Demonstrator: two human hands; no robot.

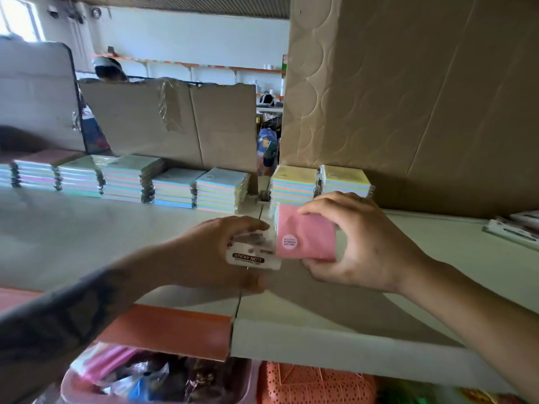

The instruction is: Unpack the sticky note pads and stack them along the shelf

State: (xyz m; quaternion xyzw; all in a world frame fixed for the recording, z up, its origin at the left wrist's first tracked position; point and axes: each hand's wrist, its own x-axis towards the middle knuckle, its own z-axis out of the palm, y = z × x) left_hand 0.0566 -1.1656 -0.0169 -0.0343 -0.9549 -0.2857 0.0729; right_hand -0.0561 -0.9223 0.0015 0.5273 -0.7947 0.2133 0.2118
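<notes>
Pink sticky note pad with white header card; pastel blue, pink, green striped pad stacks at ten o'clock; white shelf; brown cardboard at one o'clock.

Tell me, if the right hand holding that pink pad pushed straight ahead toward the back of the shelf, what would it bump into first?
Probably the yellow-topped stack just behind the pink pad in the right hand; the pad would likely touch it before the fingers. Depth is hard to judge.
</notes>
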